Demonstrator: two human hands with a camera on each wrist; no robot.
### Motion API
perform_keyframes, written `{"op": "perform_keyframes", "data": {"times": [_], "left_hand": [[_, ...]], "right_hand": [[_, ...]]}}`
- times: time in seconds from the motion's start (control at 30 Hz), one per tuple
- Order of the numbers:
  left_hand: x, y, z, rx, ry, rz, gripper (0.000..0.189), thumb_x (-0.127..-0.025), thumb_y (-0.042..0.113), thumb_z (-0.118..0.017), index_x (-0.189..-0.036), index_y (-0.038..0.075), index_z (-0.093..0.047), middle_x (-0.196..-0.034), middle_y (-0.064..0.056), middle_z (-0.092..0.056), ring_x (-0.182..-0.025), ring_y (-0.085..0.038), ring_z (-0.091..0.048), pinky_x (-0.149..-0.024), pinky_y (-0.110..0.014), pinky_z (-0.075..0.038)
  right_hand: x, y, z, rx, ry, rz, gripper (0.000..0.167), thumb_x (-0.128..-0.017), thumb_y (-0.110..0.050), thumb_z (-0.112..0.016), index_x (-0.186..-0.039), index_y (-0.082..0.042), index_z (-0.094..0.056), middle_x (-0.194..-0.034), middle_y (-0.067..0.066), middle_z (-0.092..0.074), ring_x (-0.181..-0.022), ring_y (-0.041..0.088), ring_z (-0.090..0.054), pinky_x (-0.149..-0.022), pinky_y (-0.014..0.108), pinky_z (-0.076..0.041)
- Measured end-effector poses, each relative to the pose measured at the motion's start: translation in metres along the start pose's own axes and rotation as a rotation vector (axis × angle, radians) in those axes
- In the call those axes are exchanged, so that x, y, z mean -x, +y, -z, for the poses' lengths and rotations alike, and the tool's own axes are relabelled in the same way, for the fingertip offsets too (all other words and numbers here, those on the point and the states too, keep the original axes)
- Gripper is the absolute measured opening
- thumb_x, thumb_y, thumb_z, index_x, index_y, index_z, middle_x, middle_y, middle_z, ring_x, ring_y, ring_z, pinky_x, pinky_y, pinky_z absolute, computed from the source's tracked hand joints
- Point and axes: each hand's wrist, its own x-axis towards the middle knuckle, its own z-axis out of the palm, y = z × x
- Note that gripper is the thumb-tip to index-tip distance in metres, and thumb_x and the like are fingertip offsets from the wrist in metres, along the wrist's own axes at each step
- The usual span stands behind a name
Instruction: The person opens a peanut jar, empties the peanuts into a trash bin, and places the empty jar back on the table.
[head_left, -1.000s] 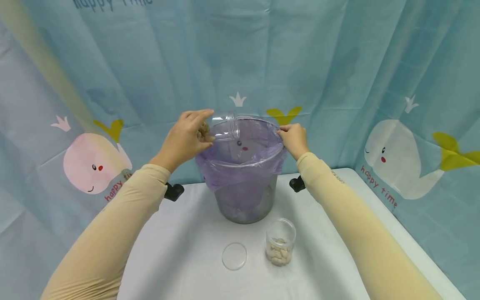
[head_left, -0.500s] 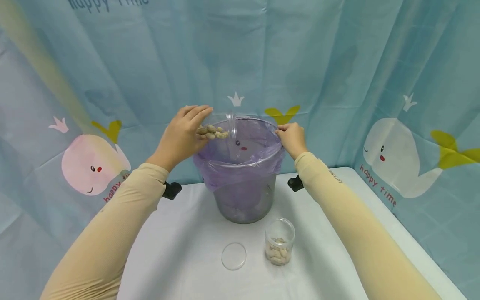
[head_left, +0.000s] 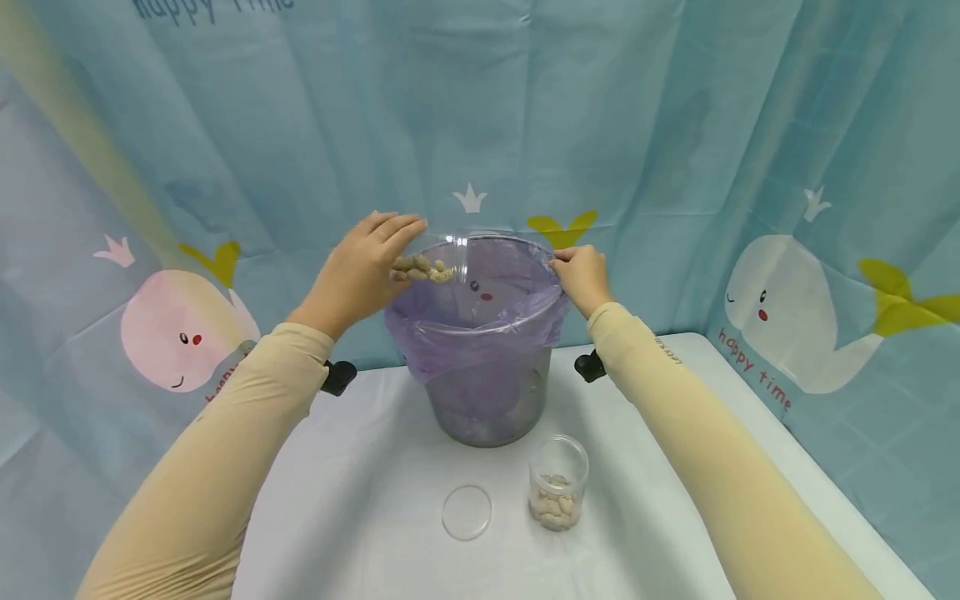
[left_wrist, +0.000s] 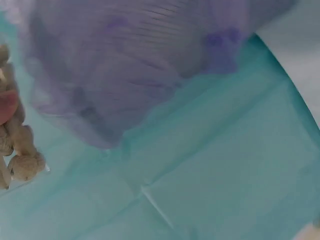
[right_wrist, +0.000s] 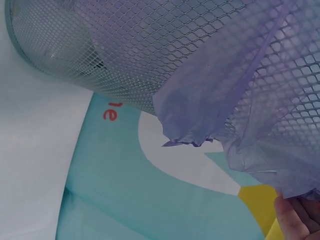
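Note:
My left hand [head_left: 360,271] grips a clear jar [head_left: 457,250] lying on its side, its mouth pointing right over the left part of the bin's opening. Peanuts [head_left: 420,268] lie along the jar's lower wall, some close to its mouth. In the left wrist view, peanuts [left_wrist: 25,165] show through the jar wall beside a fingertip [left_wrist: 7,106]. A mesh waste bin [head_left: 487,408] stands upright, lined with a purple plastic bag [head_left: 465,350] folded over its rim. At the right of that rim, my right hand [head_left: 585,279] pinches the bag's edge [right_wrist: 295,187].
A second clear jar [head_left: 558,467], partly filled with pale nut-like pieces, stands open in front of the bin. Left of it, a round clear lid [head_left: 467,512] lies flat on the white table [head_left: 360,517]. A blue printed curtain [head_left: 622,125] hangs behind.
Inside the jar, the peanuts have slid from its base toward the mouth. The jar has shifted slightly left and its mouth sits a little lower. My right hand keeps its place at the rim.

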Motion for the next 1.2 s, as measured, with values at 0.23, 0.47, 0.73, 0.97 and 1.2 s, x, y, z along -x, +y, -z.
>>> {"op": "perform_keyframes", "data": {"times": [0.23, 0.47, 0.73, 0.97, 1.2], "left_hand": [[0.005, -0.003, -0.003, -0.005, 0.024, -0.032, 0.071, -0.073, 0.004, -0.086, -0.137, 0.000, -0.055, -0.139, -0.018, -0.059, -0.129, -0.040, -0.052, -0.120, -0.049, -0.036], [0.001, -0.002, 0.002, -0.003, 0.067, -0.035, 0.075, -0.071, 0.001, -0.087, -0.138, 0.001, -0.054, -0.140, -0.018, -0.058, -0.131, -0.040, -0.051, -0.121, -0.048, -0.036], [0.001, 0.001, -0.004, -0.006, 0.047, -0.044, 0.074, -0.073, 0.003, -0.086, -0.139, 0.002, -0.053, -0.141, -0.017, -0.057, -0.132, -0.039, -0.050, -0.120, -0.047, -0.037], [0.008, -0.003, -0.003, 0.030, -0.029, -0.021, 0.075, -0.073, 0.003, -0.086, -0.140, 0.002, -0.053, -0.142, -0.016, -0.057, -0.132, -0.038, -0.049, -0.120, -0.048, -0.036], [0.010, -0.006, -0.001, 0.051, 0.008, -0.011, 0.076, -0.073, 0.002, -0.086, -0.141, 0.002, -0.052, -0.142, -0.017, -0.056, -0.132, -0.038, -0.048, -0.119, -0.049, -0.037]], "right_hand": [[0.001, 0.000, -0.001, 0.001, -0.006, -0.003, 0.034, -0.100, -0.017, -0.060, -0.131, -0.004, -0.064, -0.133, 0.016, -0.065, -0.098, 0.024, -0.062, -0.069, 0.026, -0.047], [0.000, 0.002, 0.000, 0.007, 0.000, -0.002, 0.034, -0.100, -0.017, -0.059, -0.132, -0.004, -0.063, -0.132, 0.016, -0.065, -0.098, 0.025, -0.064, -0.069, 0.023, -0.048], [0.001, -0.002, 0.002, 0.006, 0.005, -0.005, 0.034, -0.100, -0.017, -0.059, -0.132, -0.005, -0.063, -0.133, 0.016, -0.065, -0.113, 0.029, -0.063, -0.077, 0.028, -0.052], [0.001, -0.005, -0.002, 0.001, 0.004, 0.005, 0.034, -0.100, -0.016, -0.060, -0.131, -0.004, -0.064, -0.131, 0.016, -0.066, -0.115, 0.030, -0.063, -0.084, 0.034, -0.055], [-0.001, -0.006, -0.005, 0.002, -0.002, -0.001, 0.033, -0.100, -0.017, -0.059, -0.131, -0.004, -0.064, -0.132, 0.016, -0.066, -0.105, 0.028, -0.065, -0.076, 0.029, -0.053]]}}
